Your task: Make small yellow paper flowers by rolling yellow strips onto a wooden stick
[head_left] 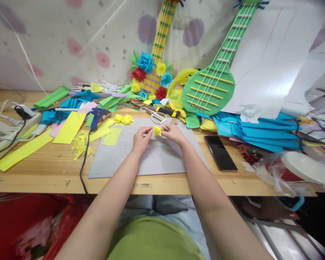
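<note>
A small yellow crepe-paper flower (157, 130) is between my hands, above the grey cutting mat (162, 159). My left hand (141, 140) has its fingers curled in a pinch at the flower's left edge. On the opposite side, my right hand (174, 134) grips the flower with closed fingertips. A thin stick (162, 125) slants over the right fingers; whether they hold it too is unclear. White-handled scissors (157, 117) lie just behind the hands. A yellow paper square (112, 137) rests on the mat's left edge, near a finished-looking yellow flower (123, 119).
A blue glue gun (97, 118) stands left, its cord crossing the table edge. Yellow strips (69, 127) and blue paper lie around it. A green paper lute (209, 88) and a yellow, flower-trimmed one (159, 43) lean behind. At right are a phone (221, 153) and a plastic-wrapped tub (300, 168).
</note>
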The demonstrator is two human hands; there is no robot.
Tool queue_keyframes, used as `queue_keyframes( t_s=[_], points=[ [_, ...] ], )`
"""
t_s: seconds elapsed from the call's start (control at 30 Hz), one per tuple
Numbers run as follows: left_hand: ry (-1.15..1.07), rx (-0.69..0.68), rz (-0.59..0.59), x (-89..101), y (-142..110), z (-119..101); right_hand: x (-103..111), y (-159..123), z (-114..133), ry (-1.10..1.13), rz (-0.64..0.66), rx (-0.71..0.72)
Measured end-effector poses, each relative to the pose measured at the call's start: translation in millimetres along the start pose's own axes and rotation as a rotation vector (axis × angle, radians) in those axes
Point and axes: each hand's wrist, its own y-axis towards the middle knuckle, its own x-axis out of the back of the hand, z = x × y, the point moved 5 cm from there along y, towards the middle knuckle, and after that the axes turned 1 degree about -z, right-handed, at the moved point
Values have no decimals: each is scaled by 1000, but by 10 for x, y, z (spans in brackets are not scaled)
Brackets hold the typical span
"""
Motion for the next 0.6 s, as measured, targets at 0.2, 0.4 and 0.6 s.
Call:
queue_keyframes(
  t_s=[0.2,0.4,0.6],
  points=[
    [-35,79,-35,-3,10,82,-18,-21,16,0,10,6],
    [-6,84,-98,37,26,121,-34,-44,84,-34,32,29],
    [-13,146,-99,57,13,66,-41,-77,163,-203,9,90]
  ],
)
